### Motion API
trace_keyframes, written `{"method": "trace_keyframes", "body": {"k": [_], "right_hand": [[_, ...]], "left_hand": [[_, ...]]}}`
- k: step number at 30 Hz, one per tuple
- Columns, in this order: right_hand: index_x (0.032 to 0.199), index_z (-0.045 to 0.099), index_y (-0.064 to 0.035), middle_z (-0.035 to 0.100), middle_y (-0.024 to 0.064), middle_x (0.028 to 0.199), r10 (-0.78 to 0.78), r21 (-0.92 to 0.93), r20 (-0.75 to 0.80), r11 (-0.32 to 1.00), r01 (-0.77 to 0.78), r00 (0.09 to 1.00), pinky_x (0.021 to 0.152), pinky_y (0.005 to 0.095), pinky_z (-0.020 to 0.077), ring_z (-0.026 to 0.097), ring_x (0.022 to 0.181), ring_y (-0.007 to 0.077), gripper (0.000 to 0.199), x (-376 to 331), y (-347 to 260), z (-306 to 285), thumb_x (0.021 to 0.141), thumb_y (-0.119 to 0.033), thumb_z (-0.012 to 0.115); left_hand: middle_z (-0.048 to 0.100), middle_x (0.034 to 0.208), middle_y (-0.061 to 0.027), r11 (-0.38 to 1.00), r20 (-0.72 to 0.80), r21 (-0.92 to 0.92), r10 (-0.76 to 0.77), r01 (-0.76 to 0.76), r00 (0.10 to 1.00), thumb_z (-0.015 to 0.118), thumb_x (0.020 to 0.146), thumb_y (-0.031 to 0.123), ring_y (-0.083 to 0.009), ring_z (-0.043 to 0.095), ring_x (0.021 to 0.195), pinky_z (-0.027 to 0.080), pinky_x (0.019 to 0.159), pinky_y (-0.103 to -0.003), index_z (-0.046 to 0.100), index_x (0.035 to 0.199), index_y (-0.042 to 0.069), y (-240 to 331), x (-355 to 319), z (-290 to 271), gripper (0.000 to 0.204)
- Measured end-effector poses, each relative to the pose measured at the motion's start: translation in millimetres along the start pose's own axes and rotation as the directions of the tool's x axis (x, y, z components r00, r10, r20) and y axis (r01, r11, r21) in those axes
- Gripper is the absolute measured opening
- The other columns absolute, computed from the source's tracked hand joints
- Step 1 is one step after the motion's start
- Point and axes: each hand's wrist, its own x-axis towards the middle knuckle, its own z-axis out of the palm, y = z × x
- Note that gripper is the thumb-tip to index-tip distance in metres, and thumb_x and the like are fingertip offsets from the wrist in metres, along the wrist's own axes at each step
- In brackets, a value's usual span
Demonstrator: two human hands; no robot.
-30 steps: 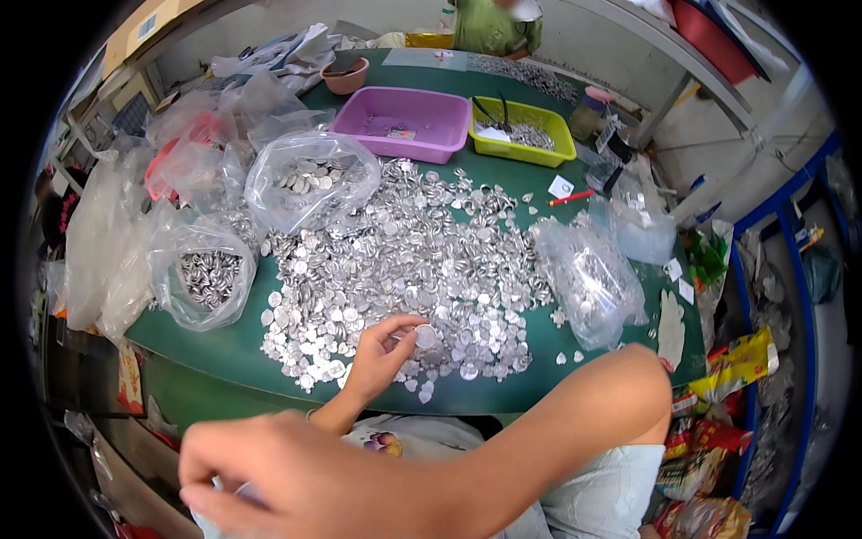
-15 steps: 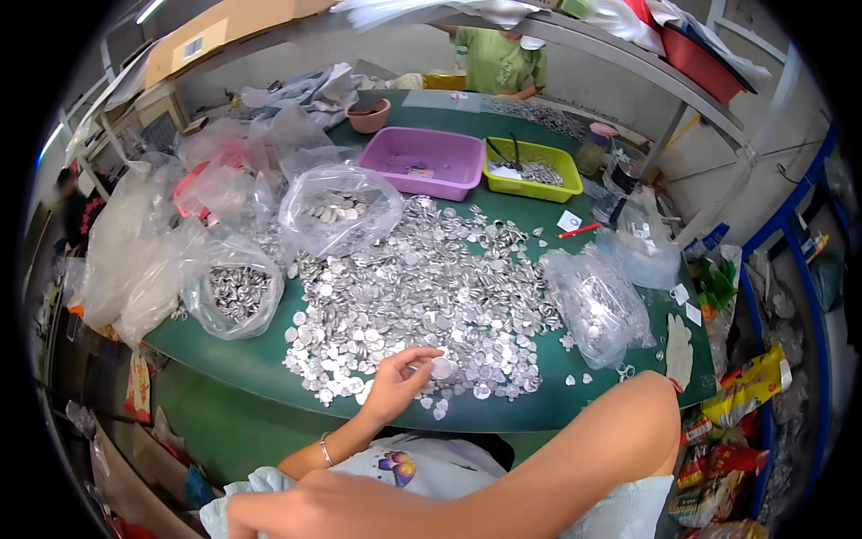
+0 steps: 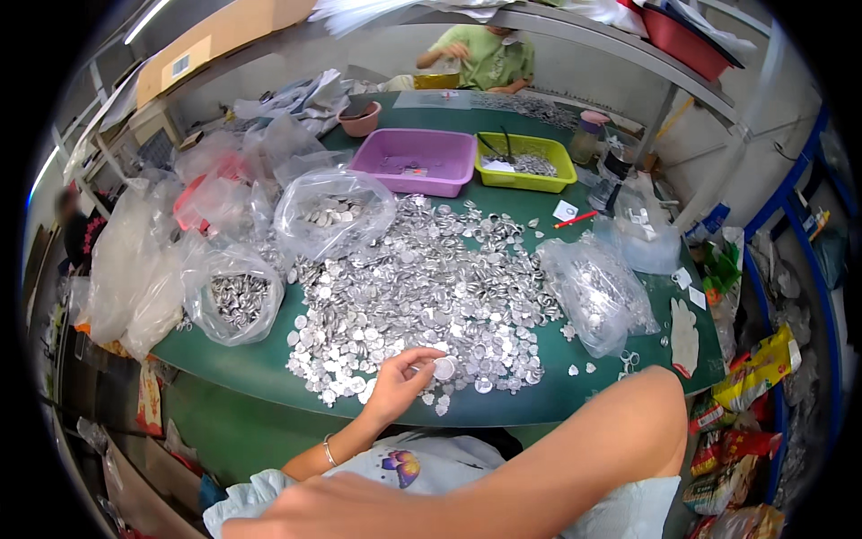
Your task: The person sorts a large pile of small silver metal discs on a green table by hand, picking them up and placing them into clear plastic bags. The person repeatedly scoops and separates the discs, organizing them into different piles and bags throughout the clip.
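Observation:
My left hand (image 3: pixel 400 384), with a bracelet on its wrist, is closed at the near edge of a heap of silver metal pieces. Thumb and fingers pinch a round silver disc (image 3: pixel 444 367). Around it lies the heap (image 3: pixel 431 287), made up of many small discs, heart shapes and curved pieces. My right arm is bent across the foreground, elbow at the right. My right hand (image 3: pixel 310 510) is close to the camera at the lower left, over my light shirt; its fingers are blurred and cut off by the lower edge.
Behind the heap stand a purple tub (image 3: pixel 413 184) and a yellow-green basket (image 3: pixel 530 180). Plastic bags of metal pieces (image 3: pixel 238 301) flank it, one bag (image 3: pixel 597 296) at the right. A glove (image 3: pixel 684 337) lies near the right edge. A co-worker (image 3: pixel 494 58) in green sits opposite, beyond a shelf.
My view has shifted slightly. My left hand keeps its pinch on the disc at nearly the same place. The co-worker opposite has a hand raised now.

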Motion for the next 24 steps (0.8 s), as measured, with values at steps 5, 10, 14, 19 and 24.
{"method": "trace_keyframes", "body": {"k": [5, 10, 14, 19, 24], "right_hand": [[0.077, 0.055, -0.0005, 0.059, 0.0142, 0.070, -0.138, -0.500, 0.056, 0.854, 0.148, 0.989, 0.063, 0.0387, 0.0446, 0.058, 0.068, 0.0278, 0.014, -25, 17, -31, 0.081, -0.014, 0.057], [0.089, 0.057, -0.0018, 0.059, 0.0045, 0.069, -0.116, -0.471, -0.349, 0.879, -0.067, 0.930, 0.046, 0.0260, 0.0424, 0.055, 0.054, 0.0118, 0.014, -59, 79, -91, 0.084, -0.014, 0.061], [0.093, 0.057, -0.0008, 0.059, 0.0038, 0.078, 0.433, 0.465, -0.602, 0.873, -0.146, 0.671, 0.054, 0.0256, 0.0444, 0.056, 0.069, 0.0135, 0.018, -118, 133, -120, 0.091, -0.018, 0.052], [0.103, 0.054, -0.0015, 0.058, 0.0070, 0.091, 0.490, 0.625, -0.720, 0.765, 0.154, 0.491, 0.050, 0.0237, 0.0430, 0.056, 0.073, 0.0142, 0.020, -135, 201, -111, 0.094, -0.019, 0.048], [0.107, 0.053, -0.0017, 0.057, 0.0064, 0.094, 0.498, 0.608, -0.752, 0.777, 0.162, 0.432, 0.052, 0.0226, 0.0410, 0.055, 0.076, 0.0127, 0.021, -137, 224, -102, 0.093, -0.017, 0.051]], "left_hand": [[0.057, 0.081, 0.0016, 0.999, 0.037, -0.032, -0.043, 0.044, 0.998, 0.053, 0.089, 0.005, -0.0018, 0.047, 0.063, 0.038, 0.053, -0.017, 0.059, 0.110, 0.001, 6, 1, 0, 0.023], [0.057, 0.084, -0.0007, 0.985, -0.006, -0.111, 0.132, -0.132, 0.991, 0.059, 0.085, 0.006, -0.0063, 0.054, 0.069, 0.046, 0.059, -0.021, 0.057, 0.114, 0.001, 22, 7, -3, 0.029], [0.056, 0.092, -0.0020, 0.990, -0.004, -0.143, 0.009, -0.010, 1.000, 0.058, 0.085, 0.002, -0.0045, 0.052, 0.078, 0.045, 0.063, -0.018, 0.057, 0.115, 0.001, 24, 22, 2, 0.030], [0.055, 0.090, -0.0007, 0.977, -0.035, -0.214, -0.023, 0.016, 0.999, 0.058, 0.084, 0.000, -0.0013, 0.049, 0.076, 0.042, 0.059, -0.015, 0.059, 0.113, 0.001, 21, 25, 1, 0.029], [0.055, 0.088, -0.0001, 0.992, 0.017, -0.124, -0.029, 0.031, 0.999, 0.059, 0.084, 0.000, -0.0014, 0.048, 0.074, 0.041, 0.056, -0.016, 0.059, 0.114, 0.002, 5, 33, 0, 0.030]]}}
